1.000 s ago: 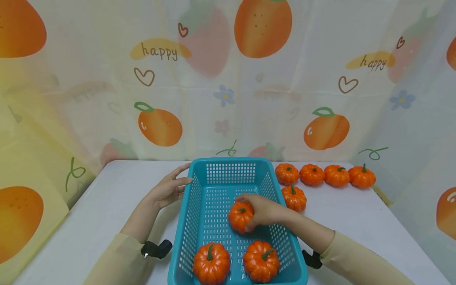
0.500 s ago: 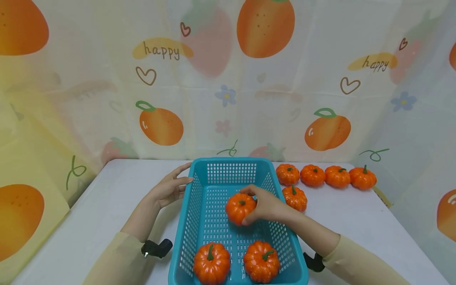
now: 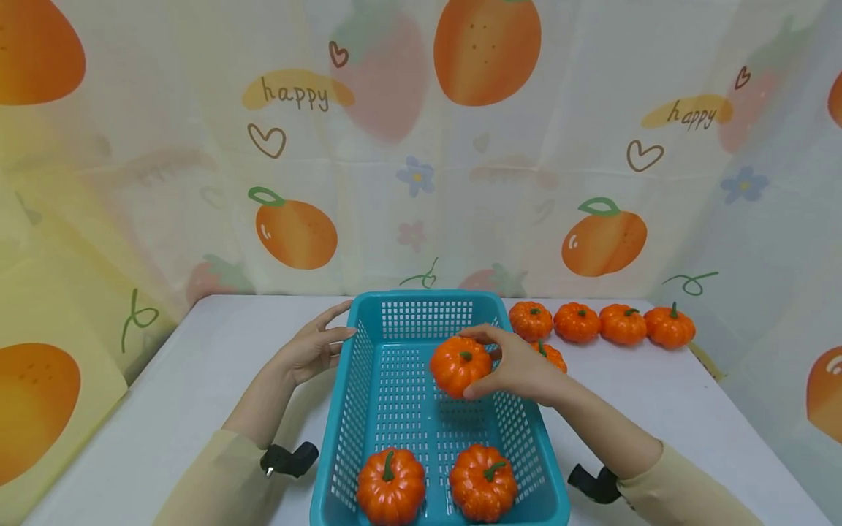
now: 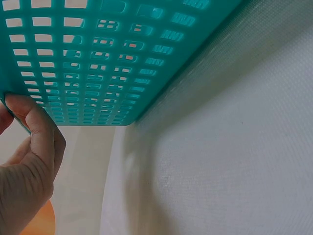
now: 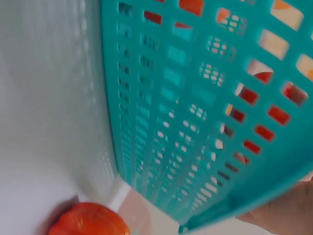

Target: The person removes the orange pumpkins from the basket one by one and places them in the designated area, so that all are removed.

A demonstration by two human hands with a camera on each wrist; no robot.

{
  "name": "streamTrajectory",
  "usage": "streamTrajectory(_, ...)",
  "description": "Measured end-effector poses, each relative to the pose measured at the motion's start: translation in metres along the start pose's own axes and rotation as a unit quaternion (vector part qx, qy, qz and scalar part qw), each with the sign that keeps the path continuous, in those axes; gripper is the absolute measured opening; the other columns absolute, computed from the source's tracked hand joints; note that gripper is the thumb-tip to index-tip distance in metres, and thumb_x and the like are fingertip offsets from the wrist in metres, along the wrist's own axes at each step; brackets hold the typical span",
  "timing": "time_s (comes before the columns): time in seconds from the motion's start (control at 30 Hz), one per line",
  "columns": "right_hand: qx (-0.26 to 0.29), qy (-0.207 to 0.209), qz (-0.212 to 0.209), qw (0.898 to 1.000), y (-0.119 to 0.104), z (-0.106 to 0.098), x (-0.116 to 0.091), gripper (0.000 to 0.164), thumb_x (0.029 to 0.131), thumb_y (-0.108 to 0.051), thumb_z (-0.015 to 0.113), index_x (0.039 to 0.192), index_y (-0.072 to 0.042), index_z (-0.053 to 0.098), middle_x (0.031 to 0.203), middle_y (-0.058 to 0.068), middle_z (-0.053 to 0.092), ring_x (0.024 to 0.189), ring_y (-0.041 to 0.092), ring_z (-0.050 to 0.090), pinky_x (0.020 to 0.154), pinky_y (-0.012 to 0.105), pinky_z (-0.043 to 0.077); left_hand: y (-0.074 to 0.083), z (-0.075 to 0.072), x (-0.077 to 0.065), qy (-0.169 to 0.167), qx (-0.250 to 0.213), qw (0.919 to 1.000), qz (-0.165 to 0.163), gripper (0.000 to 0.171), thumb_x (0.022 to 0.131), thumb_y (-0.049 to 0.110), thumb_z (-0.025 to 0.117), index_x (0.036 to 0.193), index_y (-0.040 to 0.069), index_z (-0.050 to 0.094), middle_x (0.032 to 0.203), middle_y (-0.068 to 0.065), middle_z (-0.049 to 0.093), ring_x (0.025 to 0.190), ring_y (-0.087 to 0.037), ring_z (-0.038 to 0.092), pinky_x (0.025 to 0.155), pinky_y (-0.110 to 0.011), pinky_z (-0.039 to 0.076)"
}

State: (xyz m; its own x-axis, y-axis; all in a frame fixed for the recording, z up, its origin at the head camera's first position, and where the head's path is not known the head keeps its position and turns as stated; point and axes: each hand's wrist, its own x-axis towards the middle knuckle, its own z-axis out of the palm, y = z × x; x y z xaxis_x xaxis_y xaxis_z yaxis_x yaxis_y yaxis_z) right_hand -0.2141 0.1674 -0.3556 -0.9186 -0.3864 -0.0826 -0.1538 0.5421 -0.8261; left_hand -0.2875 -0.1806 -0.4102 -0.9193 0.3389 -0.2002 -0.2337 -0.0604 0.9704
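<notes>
A blue-green plastic basket (image 3: 327, 431) with slotted sides stands on the white table. My left hand (image 3: 310, 352) grips its left rim; in the left wrist view, fingers (image 4: 43, 129) curl over that rim. Held in my right hand (image 3: 520, 369) is a small orange toy pumpkin (image 3: 457, 365), raised above the basket floor with its shadow below. Two more pumpkins lie at the near end inside: the left pumpkin (image 3: 391, 488) and the right pumpkin (image 3: 483, 483), both stem up. Through the basket's slots, the right wrist view gives only pieces of the held pumpkin.
Outside the basket, a row of several pumpkins (image 3: 577, 323) lines the table's back right. Nearer stands one more pumpkin (image 3: 552, 356), partly hidden by my right hand. A fruit-printed cloth (image 3: 480, 219) hangs behind the table (image 3: 197, 380).
My right hand has lifted the pumpkin off the basket floor and carried it back and slightly right. The left hand stays at the rim.
</notes>
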Motion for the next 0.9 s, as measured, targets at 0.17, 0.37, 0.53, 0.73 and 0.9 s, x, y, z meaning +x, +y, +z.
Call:
streamTrajectory(0.17,0.001,0.012,0.003,1.0,0.001,-0.012,-0.007,0.081,0.069,-0.029,0.088,0.14,-0.02,0.05,0.143,0.016,0.048,0.117,0.037,0.053,0.081,0.04,0.06,0.0,0.0,0.0,0.003,0.004,1.0,0.001,0.075,0.098,0.017,0.06,0.159,0.024,0.016,0.105,0.005,0.067,0.09,-0.012,0.072,0.081,-0.028,0.062)
streamTrajectory(0.37,0.007,0.025,0.011,1.0,0.001,-0.022,-0.015,0.082,0.07,-0.03,0.088,0.142,-0.02,0.049,0.142,0.015,0.049,0.121,0.04,0.048,0.08,0.039,0.059,0.0,0.001,0.0,0.003,0.01,0.9999,0.002,0.075,0.098,0.017,0.06,0.159,0.023,0.016,0.104,0.005,0.068,0.09,-0.012,0.072,0.081,-0.028,0.062)
streamTrajectory(0.53,0.0,0.044,0.021,0.999,0.005,-0.032,-0.021,0.082,0.072,-0.033,0.086,0.144,-0.022,0.048,0.143,0.014,0.05,0.124,0.039,0.047,0.083,0.041,0.058,-0.001,0.0,0.0,0.004,0.015,0.9999,0.002,0.075,0.098,0.018,0.06,0.159,0.023,0.016,0.106,0.005,0.067,0.092,-0.013,0.072,0.082,-0.028,0.062)
streamTrajectory(0.73,0.01,0.057,0.034,0.998,0.011,-0.044,-0.029,0.081,0.076,-0.035,0.084,0.146,-0.023,0.045,0.149,0.015,0.044,0.13,0.042,0.042,0.09,0.046,0.056,-0.001,0.0,0.0,0.006,0.016,0.9999,0.001,0.075,0.098,0.019,0.061,0.159,0.024,0.016,0.106,0.005,0.067,0.091,-0.013,0.072,0.082,-0.029,0.062)
streamTrajectory(0.9,0.021,0.068,0.036,0.997,0.016,-0.052,-0.036,0.08,0.079,-0.034,0.082,0.148,-0.022,0.043,0.151,0.015,0.042,0.13,0.041,0.041,0.09,0.044,0.056,-0.001,0.0,0.0,0.009,0.021,0.9997,0.0,0.077,0.097,0.021,0.062,0.159,0.025,0.017,0.108,0.005,0.066,0.094,-0.014,0.072,0.084,-0.03,0.062)
